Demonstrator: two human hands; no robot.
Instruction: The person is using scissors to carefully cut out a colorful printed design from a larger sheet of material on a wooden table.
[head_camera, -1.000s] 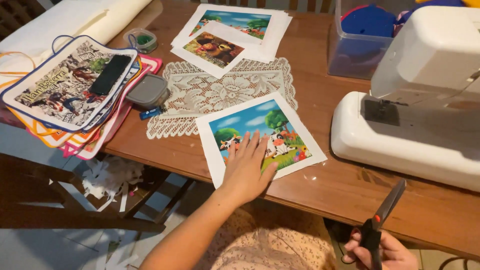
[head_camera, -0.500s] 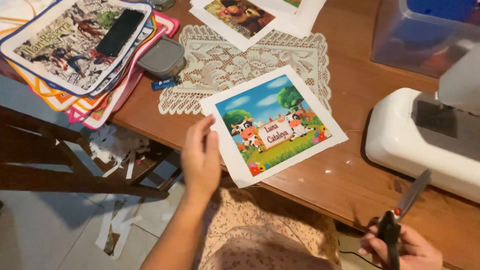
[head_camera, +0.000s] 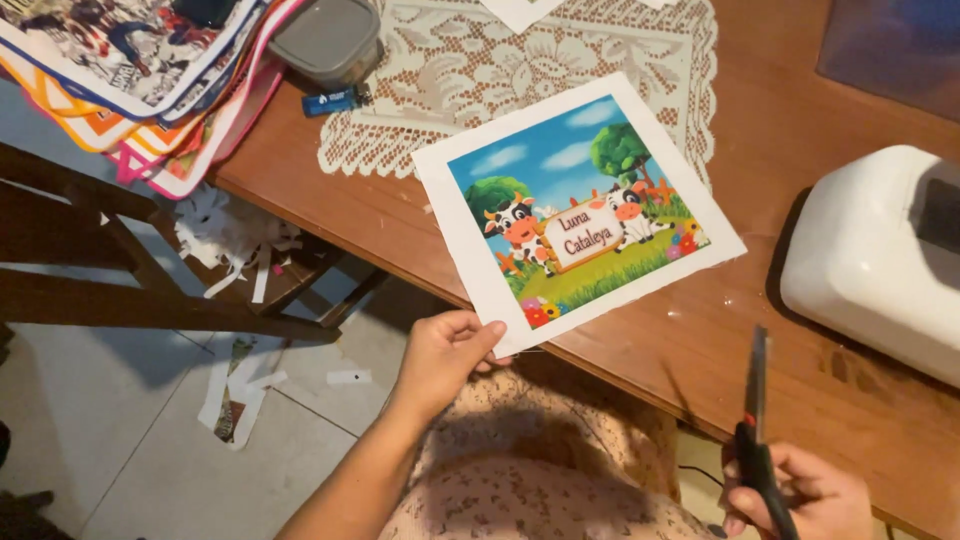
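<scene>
Left hand (head_camera: 442, 352) pinches near corner of the printed cow picture (head_camera: 577, 208), which overhangs the wooden table (head_camera: 780, 150) edge. Right hand (head_camera: 800, 495) is closed round black scissors (head_camera: 757, 440), blades together, tip up. Best to grip sheet taut w/ margin clear before cutting.

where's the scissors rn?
Head view, lower right: the scissors are in the right hand, blades pointing up over the wooden table edge, right of the cow print.
</scene>
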